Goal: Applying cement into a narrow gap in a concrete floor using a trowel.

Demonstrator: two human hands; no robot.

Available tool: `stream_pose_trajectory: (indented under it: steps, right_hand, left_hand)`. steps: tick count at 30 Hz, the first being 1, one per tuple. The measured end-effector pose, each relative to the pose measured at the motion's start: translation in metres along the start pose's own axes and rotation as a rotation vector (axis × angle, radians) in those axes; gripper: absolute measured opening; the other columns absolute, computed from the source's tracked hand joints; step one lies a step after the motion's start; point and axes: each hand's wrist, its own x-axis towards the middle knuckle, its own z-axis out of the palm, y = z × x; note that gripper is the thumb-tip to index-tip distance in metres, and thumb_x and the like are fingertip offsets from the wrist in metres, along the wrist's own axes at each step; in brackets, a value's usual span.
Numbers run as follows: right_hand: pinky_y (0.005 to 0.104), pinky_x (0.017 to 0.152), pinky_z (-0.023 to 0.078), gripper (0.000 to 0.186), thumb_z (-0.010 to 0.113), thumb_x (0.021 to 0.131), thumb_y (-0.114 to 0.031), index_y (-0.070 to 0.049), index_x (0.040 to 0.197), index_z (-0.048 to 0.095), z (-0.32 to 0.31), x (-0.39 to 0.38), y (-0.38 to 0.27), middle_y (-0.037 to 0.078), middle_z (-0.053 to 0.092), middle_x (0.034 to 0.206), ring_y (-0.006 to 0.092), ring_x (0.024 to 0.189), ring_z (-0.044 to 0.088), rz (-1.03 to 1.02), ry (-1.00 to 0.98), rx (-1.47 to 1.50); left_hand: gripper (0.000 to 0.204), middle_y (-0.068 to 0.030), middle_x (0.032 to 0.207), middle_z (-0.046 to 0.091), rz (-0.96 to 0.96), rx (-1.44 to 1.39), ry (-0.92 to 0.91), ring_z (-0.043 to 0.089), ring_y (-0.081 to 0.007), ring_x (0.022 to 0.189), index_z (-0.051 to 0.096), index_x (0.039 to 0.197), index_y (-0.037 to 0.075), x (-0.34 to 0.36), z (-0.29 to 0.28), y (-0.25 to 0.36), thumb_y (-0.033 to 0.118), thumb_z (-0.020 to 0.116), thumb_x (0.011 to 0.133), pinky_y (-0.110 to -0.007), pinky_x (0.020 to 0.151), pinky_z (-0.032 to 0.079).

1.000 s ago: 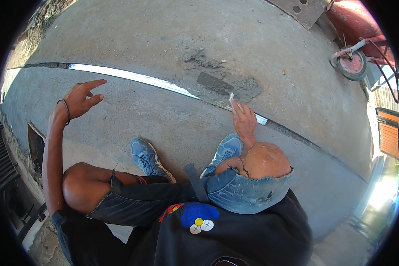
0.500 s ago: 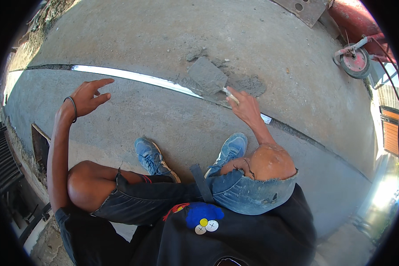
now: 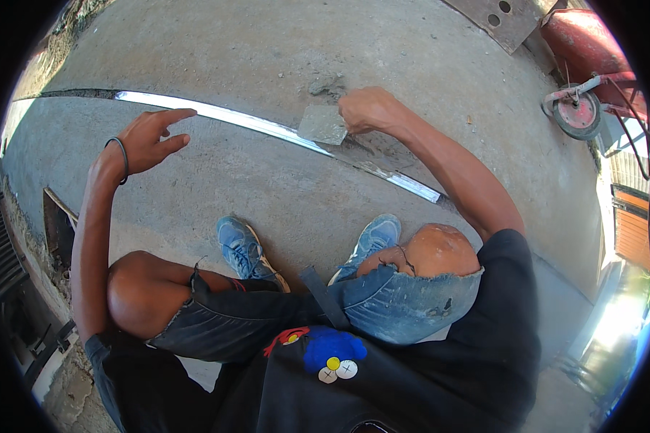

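My right hand (image 3: 368, 110) is closed round the handle of a trowel, its fingers hiding the handle. The trowel's flat, mortar-smeared blade (image 3: 322, 125) lies at the edge of a shiny metal strip (image 3: 231, 121) set along a groove in the concrete. Wet grey mortar (image 3: 365, 150) is spread beside the blade and partly lies over the strip; a small lump (image 3: 323, 84) sits beyond it. My left hand (image 3: 152, 141), with a dark band at the wrist, hovers over the slab near the strip's left part, fingers apart and holding nothing.
Both my shoes (image 3: 245, 247) stand on the near slab (image 3: 166, 209). A red wheelbarrow (image 3: 588, 50) with its wheel (image 3: 577, 115) is at the far right, next to a flat board with holes (image 3: 477, 16). A rectangular opening (image 3: 58, 225) lies at the left.
My right hand has swung farther out and turned over, and the blade has moved toward the strip. More of the strip's right end shows. My left hand has barely shifted.
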Motion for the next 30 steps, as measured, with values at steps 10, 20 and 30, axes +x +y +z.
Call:
stream_pose_trajectory:
  steps: [10, 20, 30]
  right_hand:
    - [0.0439, 0.076, 0.056, 0.022, 0.061, 0.075, -0.015, -0.008, 0.092, 0.074, 0.016, -0.148, 0.036, 0.017, 0.072, 0.096, 0.0355, 0.090, 0.069, 0.587, -0.519, -0.212]
    - [0.0452, 0.082, 0.053, 0.028, 0.064, 0.080, -0.026, -0.014, 0.104, 0.073, -0.045, -0.166, 0.030, 0.017, 0.071, 0.097, 0.0360, 0.092, 0.068, 0.613, -0.385, -0.089]
    - [0.0493, 0.076, 0.052, 0.028, 0.058, 0.076, -0.016, -0.002, 0.096, 0.071, -0.007, 0.026, -0.014, 0.024, 0.069, 0.093, 0.0399, 0.088, 0.067, 0.331, -0.039, 0.047]
  left_hand:
    - [0.047, -0.0174, 0.129, 0.060, -0.043, -0.009, 0.004, 0.064, -0.0318, 0.105, 0.053, 0.138, 0.013, 0.002, 0.007, -0.012, 0.023, 0.062, 0.093, -0.045, 0.091, 0.053]
    - [0.049, -0.0159, 0.132, 0.058, -0.075, 0.001, -0.032, 0.063, -0.0288, 0.103, 0.052, 0.139, 0.011, 0.006, 0.003, 0.000, 0.021, 0.062, 0.092, -0.042, 0.091, 0.052]
    - [0.047, -0.0170, 0.127, 0.062, -0.014, 0.002, 0.007, 0.065, -0.0352, 0.105, 0.053, 0.138, 0.012, -0.009, -0.001, 0.003, 0.023, 0.061, 0.093, -0.048, 0.089, 0.054]
